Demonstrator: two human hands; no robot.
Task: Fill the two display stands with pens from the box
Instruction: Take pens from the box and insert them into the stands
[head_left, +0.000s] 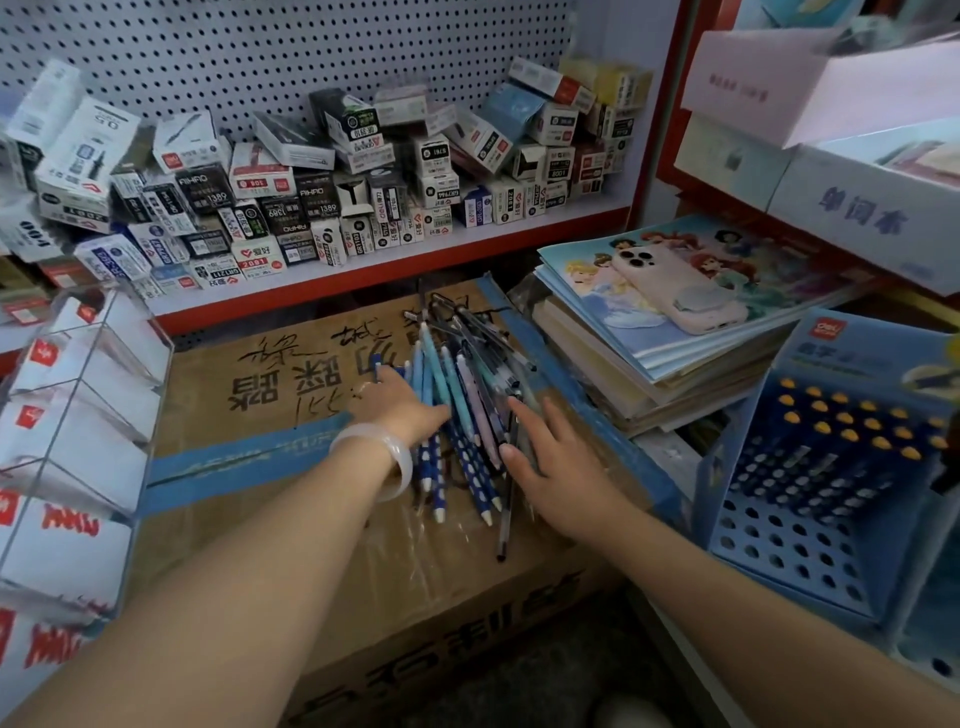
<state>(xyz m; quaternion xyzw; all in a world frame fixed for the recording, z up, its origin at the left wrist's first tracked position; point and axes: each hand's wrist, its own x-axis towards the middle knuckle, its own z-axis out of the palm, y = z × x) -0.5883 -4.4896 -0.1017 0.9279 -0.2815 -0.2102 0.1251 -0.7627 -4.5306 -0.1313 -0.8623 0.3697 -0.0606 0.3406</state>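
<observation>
Two display stands are seen flanking the work area: a clear tiered acrylic stand (78, 415) at the left, its compartments showing no pens, and a blue perforated stand (810, 467) at the right, its upper holes already taken by capped pens and its lower rows open. Between them a taped cardboard carton (249, 415) is used as the table, and on it a loose pile of pens (462, 410) is spread, mostly blue and dotted barrels over a sheet of clear wrap. The left hand (400, 402) is laid flat against the pile's left side, fingers straight, and the right hand (545, 447) is pressed open against its right side; nothing is gripped by either. The pens are judged to be light, stiff and smooth, so rolling and slipping can be expected. A small bundle would best be squeezed round the mid-barrels, tips aligned.
</observation>
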